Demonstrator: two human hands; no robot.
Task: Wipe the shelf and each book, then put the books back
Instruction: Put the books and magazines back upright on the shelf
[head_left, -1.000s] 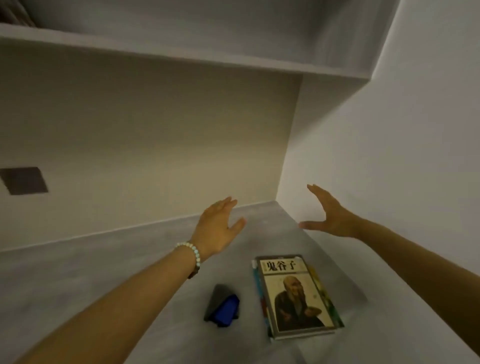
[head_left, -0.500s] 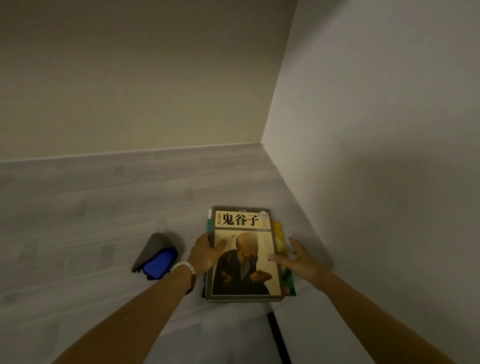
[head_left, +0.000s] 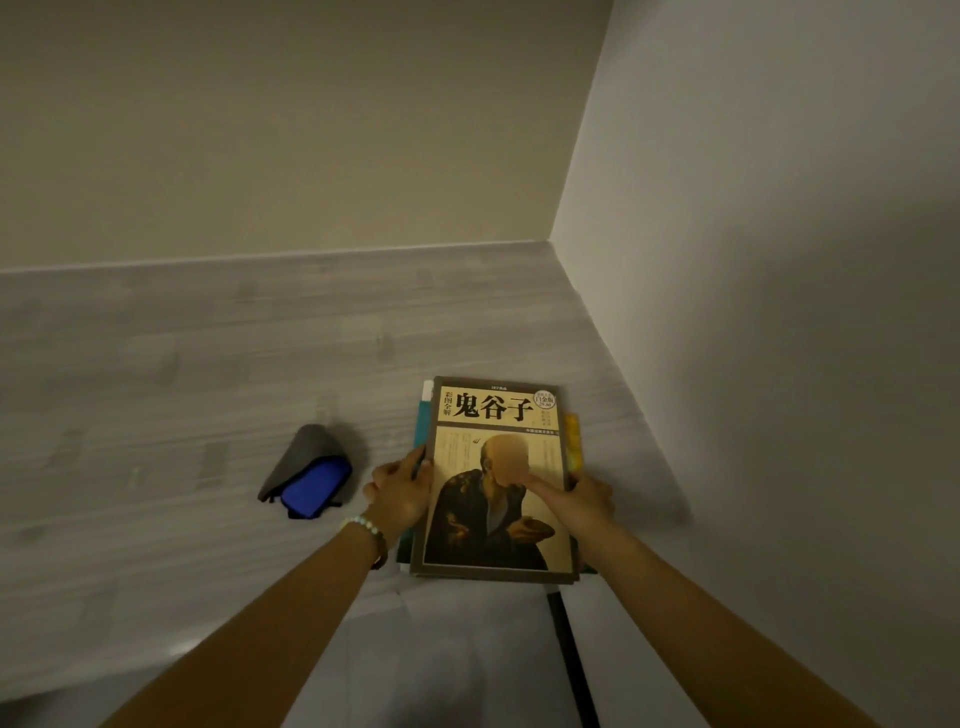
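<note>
- Left of centre in the frame, a folded cloth (head_left: 306, 480), grey with a blue face, lies on the grey wood-grain shelf (head_left: 156, 389), just beside the left hand but not touching it
- The left hand (head_left: 400, 493), with a bead bracelet (head_left: 363, 525) at the wrist, has its fingers curled over the left edge of the stack of books (head_left: 493, 410), about halfway along it
- The stack lies flat at lower centre, near the corner where the shelf meets the side wall (head_left: 779, 312) on the right; a teal edge and a yellow edge peek out from under the top cover, so there are several books, though I cannot tell how many
- The right hand (head_left: 582, 501) clamps the right edge, thumb laid across the cover and fingers hidden underneath
- To my eye the pile is stiff and fairly heavy, and its glossy covers may slide on one another; gripping both long edges mid-length, squeezing inward and keeping it level, looks like the safe hold
</note>
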